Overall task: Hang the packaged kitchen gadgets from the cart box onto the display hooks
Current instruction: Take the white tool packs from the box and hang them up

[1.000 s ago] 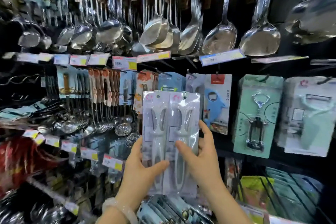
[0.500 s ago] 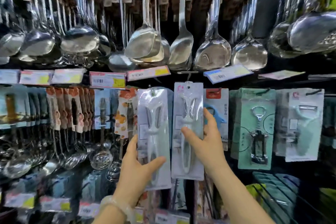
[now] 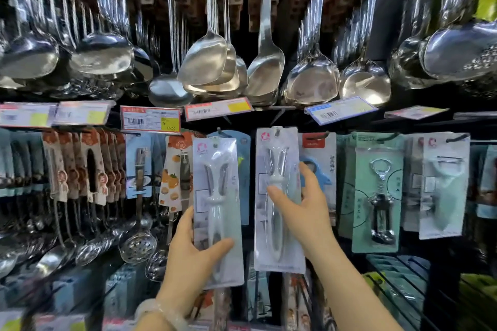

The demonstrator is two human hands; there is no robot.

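Observation:
Each hand holds one white packaged gadget, a pale rabbit-shaped tool in a clear blister. My left hand (image 3: 194,258) grips the lower part of the left package (image 3: 216,183), which stands upright in front of a blue-backed card. My right hand (image 3: 301,209) grips the right package (image 3: 278,169) at mid-height. The right package's top hole sits at a display hook (image 3: 276,130) below the price-tag rail. Whether the hook passes through the hole I cannot tell.
Steel ladles and spatulas (image 3: 266,67) hang in a row above. Price tags (image 3: 217,109) line the rail. A blue dolphin opener card (image 3: 321,166), a corkscrew pack (image 3: 379,201) and a peeler pack (image 3: 443,188) hang to the right. Skimmers (image 3: 137,246) hang at lower left.
Both hands have risen and spread apart, so the two packages no longer lie side by side. The right package has gone up to the hook.

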